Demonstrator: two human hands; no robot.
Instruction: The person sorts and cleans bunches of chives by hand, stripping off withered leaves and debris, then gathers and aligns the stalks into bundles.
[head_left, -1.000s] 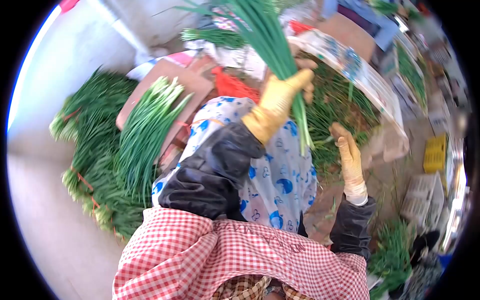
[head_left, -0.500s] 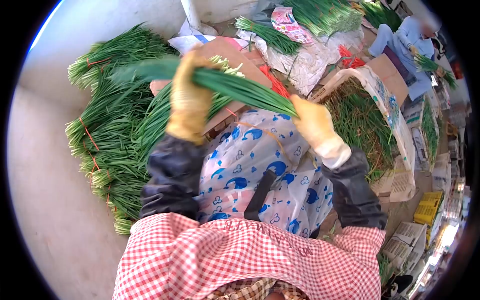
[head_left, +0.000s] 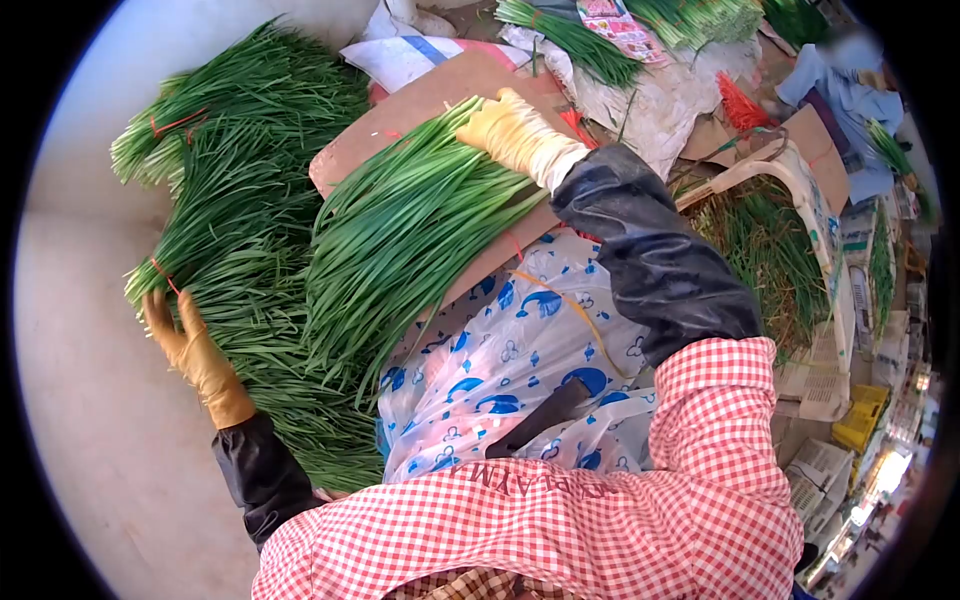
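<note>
My left hand (head_left: 196, 362), in a yellow glove, has its fingers apart beside the pale stem ends of a bundle of garlic chives (head_left: 165, 280) tied with a red band. It holds nothing. My right hand (head_left: 505, 130), gloved alike, is closed over the stem ends of loose garlic chives (head_left: 410, 220). Those chives lie in a heap on a brown board (head_left: 345, 165), their green leaves hanging over its near edge toward me. Part of what the right fingers grip is hidden under the glove.
Tied bundles (head_left: 260, 90) are stacked along the wall on the left. A patterned plastic sheet (head_left: 480, 380) covers my lap. On the right stands a white crate (head_left: 835, 250) of trimmings. Red ties (head_left: 742, 105) lie behind, and another person (head_left: 850, 95) sits at the far right.
The bunch that both hands held in the air is no longer raised. My left hand has moved down and left to the bundles; my right hand has moved up and left onto the heap.
</note>
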